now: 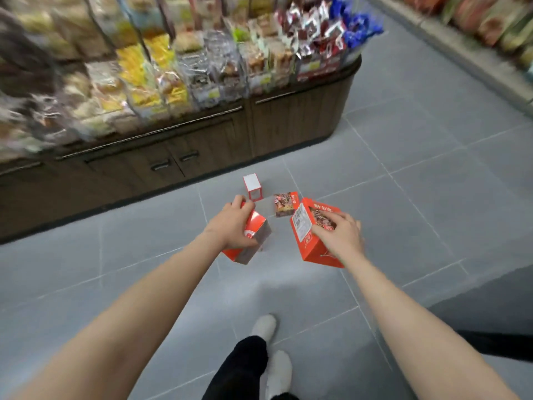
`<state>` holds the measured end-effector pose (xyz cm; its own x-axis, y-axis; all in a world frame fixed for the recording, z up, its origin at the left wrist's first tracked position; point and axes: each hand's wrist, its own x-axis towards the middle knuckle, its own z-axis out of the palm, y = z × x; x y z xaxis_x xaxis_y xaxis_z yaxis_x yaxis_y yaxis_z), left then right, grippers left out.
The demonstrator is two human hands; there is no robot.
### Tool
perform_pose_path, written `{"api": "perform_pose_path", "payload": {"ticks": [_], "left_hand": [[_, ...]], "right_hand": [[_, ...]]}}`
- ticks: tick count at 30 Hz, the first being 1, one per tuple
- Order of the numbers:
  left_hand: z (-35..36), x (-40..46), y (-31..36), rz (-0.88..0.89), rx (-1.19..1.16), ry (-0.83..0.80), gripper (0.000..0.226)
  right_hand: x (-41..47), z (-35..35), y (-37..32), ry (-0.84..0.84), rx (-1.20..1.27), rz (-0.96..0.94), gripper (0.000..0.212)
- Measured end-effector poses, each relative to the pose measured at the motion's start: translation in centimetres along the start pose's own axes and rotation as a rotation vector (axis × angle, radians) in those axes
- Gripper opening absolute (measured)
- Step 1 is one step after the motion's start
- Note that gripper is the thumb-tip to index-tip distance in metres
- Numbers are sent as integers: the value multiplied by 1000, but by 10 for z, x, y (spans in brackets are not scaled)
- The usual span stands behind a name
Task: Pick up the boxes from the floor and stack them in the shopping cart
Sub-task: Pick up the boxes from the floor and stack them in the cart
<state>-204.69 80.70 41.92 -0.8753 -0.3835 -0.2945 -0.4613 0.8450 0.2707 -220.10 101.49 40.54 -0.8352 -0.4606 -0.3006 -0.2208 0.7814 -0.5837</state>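
L hand (234, 226) holds one orange snack box (253, 243), R hand (340, 235) another orange box (310, 238). Prob light, stiff card; grab by sides. 2 boxes (285, 204) on floor (403, 197).

A grey tiled floor (403, 174) is carrying two boxes just beyond the fingers (239, 201): a white box (252, 186) standing upright, and a printed box (285, 204) lying flat beside it.
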Motion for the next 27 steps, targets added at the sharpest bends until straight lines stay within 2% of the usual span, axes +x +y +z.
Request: {"api": "perform_pose_path", "payload": {"ticks": [6,12,14,17,20,25,27], "left_hand": [[-66,-94,-51,-189,-86,189,86],[-116,-186,-115,-404,-201,374,78],[-127,-217,-140,-471,-231,403,79],[-136,-266,-183,-568,-255,454,80],[-141,-318,-227,-645,-264,504,80],[-140,-416,-300,-727,-258,502,82],[-138,-455,-329,-759,-253,493,82]], "right_hand": [[-24,2,-96,-123,-29,-206,50],[-54,34,-207,-266,-61,-415,60],[-69,48,-246,-293,-70,-487,60],[-93,75,-305,-333,-106,-592,46],[-125,110,-358,-333,-139,-647,42],[-188,179,-433,-382,-98,-711,56],[-214,212,-460,-414,-76,-735,55]]}}
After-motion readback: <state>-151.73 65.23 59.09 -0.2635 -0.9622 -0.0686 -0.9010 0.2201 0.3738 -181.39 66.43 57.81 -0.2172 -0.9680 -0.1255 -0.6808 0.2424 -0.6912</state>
